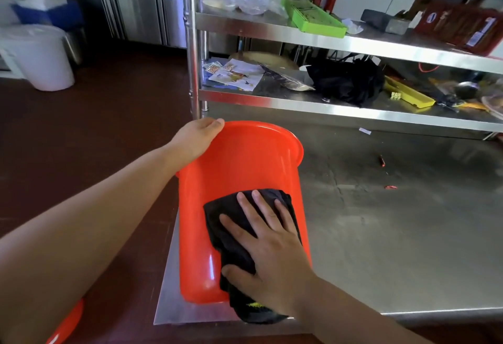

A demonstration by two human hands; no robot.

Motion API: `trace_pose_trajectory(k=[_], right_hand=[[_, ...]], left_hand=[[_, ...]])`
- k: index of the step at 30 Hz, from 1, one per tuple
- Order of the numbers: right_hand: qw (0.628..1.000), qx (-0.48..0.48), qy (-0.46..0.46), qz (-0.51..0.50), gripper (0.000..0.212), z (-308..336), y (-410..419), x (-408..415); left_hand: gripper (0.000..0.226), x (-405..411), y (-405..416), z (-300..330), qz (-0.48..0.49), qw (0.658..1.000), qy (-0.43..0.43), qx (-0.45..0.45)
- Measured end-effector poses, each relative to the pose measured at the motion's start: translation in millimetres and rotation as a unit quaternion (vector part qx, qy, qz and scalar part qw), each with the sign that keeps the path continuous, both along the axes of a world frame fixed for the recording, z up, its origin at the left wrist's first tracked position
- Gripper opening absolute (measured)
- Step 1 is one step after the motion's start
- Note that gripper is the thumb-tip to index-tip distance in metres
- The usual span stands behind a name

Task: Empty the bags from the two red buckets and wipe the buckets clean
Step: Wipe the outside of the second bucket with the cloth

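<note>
Red bucket [239,169] lay on its side at the near left corner of the steel table [394,235], mouth facing away. At its left, the left hand [196,139] gripped the far rim, fingers curled over the edge. Further right, the right hand [269,248] pressed a black cloth [231,235] flat against the outer wall, fingers straight and spread. Judged light, thin-walled and smooth, the bucket would likely roll or slip; the rim offered the firmest hold.
</note>
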State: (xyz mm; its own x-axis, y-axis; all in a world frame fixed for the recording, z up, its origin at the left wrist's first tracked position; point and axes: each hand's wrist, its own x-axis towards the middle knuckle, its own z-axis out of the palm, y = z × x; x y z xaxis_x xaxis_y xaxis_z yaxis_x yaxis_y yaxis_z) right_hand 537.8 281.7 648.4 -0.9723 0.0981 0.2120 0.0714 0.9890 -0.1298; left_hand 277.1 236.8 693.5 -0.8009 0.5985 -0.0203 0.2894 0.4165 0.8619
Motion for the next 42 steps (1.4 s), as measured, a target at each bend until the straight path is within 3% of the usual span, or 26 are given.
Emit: trace_pose_trajectory(k=[3, 10, 15, 18, 21, 25, 28, 32, 33, 34, 35, 37, 39, 42], right_hand=[[1.000, -0.008, 0.009, 0.000, 0.065, -1.9, 3.9, -9.1], [0.999, -0.033, 0.010, -0.019, 0.059, 20.6, 42.8, -85.1], [0.996, -0.070, 0.048, -0.029, 0.055, 18.8, 62.7, -116.9], [0.977, -0.195, 0.063, -0.053, 0.058, 12.4, 76.1, -115.1], [0.928, -0.358, 0.067, -0.084, 0.059, 7.0, 89.7, -108.8], [0.847, -0.514, 0.102, -0.091, 0.050, -6.6, 93.6, -103.7], [0.731, -0.655, 0.102, -0.159, 0.051, -13.9, 91.5, -107.5], [0.663, -0.724, 0.070, -0.176, 0.052, -6.6, 87.6, -117.7], [0.700, -0.689, 0.075, -0.171, 0.052, -0.1, 82.3, -120.1], [0.763, -0.619, 0.076, -0.169, 0.052, 6.9, 77.7, -122.0], [0.831, -0.525, 0.068, -0.170, 0.052, 11.7, 73.7, -124.2], [0.923, -0.342, 0.015, -0.174, 0.060, 16.7, 65.1, -125.5], [0.963, -0.198, -0.023, -0.181, 0.068, 19.9, 49.0, -121.9], [0.987, -0.030, -0.032, -0.154, 0.074, 18.8, 9.2, -108.7]], left_hand=[[0.045, -8.2, 5.5, -4.5, 0.008, 0.999, -0.048, 0.020], [0.040, -17.5, -5.3, -16.5, 0.017, 0.996, -0.062, 0.060], [0.065, -22.3, -24.5, -28.0, 0.045, 0.992, -0.073, 0.094], [0.038, -29.9, -39.3, -35.9, 0.058, 0.984, -0.121, 0.114], [0.026, -34.9, -56.8, -41.3, 0.063, 0.981, -0.145, 0.108], [0.032, -37.6, -79.6, -45.0, 0.094, 0.976, -0.161, 0.115], [0.036, -37.9, -95.0, -47.6, 0.097, 0.976, -0.161, 0.108], [0.036, -34.8, -106.9, -48.5, 0.095, 0.977, -0.161, 0.103], [0.036, -33.0, -109.7, -48.7, 0.096, 0.976, -0.162, 0.106], [0.037, -31.3, -111.7, -50.1, 0.094, 0.976, -0.163, 0.106], [0.036, -29.2, -112.8, -51.4, 0.093, 0.976, -0.163, 0.106], [0.034, -25.3, -110.2, -51.7, 0.098, 0.975, -0.166, 0.112], [0.030, -22.5, -103.0, -47.2, 0.091, 0.975, -0.171, 0.107], [0.024, -24.8, -89.0, -35.1, 0.045, 0.979, -0.175, 0.092]])
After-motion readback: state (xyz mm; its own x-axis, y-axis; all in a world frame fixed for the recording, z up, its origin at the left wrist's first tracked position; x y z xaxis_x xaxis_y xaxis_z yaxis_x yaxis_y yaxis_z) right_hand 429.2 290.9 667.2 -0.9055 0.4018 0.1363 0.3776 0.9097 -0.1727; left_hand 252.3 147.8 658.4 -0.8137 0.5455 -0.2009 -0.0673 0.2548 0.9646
